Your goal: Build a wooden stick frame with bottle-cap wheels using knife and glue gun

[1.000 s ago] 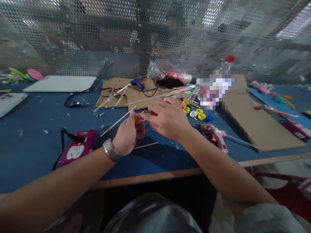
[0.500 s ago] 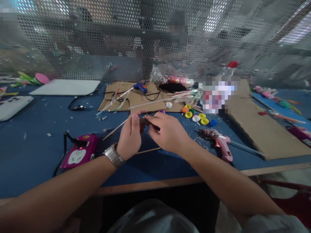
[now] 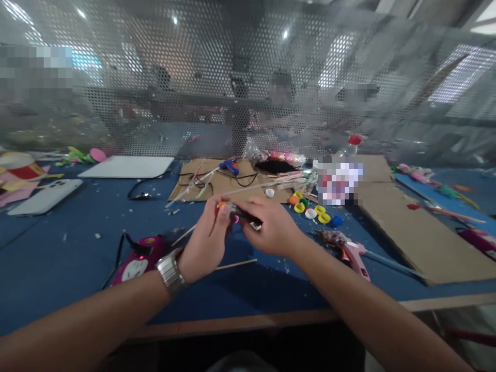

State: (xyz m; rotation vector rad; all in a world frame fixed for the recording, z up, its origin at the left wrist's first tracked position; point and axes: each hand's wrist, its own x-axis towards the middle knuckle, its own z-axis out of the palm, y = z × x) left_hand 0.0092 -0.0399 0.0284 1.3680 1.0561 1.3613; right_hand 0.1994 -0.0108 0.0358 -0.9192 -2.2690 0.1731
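My left hand (image 3: 207,235), with a metal watch on its wrist, is closed around a small orange piece (image 3: 222,205) that looks like a bottle cap. Against it, a dark hand tool (image 3: 252,221) with a metallic tip is gripped in my right hand (image 3: 273,227); fingers hide most of it, so its exact kind is unclear. A bit of pink-purple (image 3: 235,219) shows between the hands. Under and beside my left hand lie thin wooden sticks (image 3: 236,264). Several loose bottle caps (image 3: 310,213), yellow, white, orange, green and blue, rest beyond my right hand.
A pink glue gun (image 3: 354,256) lies right of my right forearm, beside cardboard (image 3: 414,232). At left sits a magenta box (image 3: 143,261) with a plugged-in cord. Behind are a blue glue gun (image 3: 230,166), straws (image 3: 298,178), a white panel (image 3: 127,167) and a perforated metal screen (image 3: 201,103).
The view has tilted up, so the table sits lower. Between my hands, the orange piece and more of the dark tool have come into sight. My hands stay close together.
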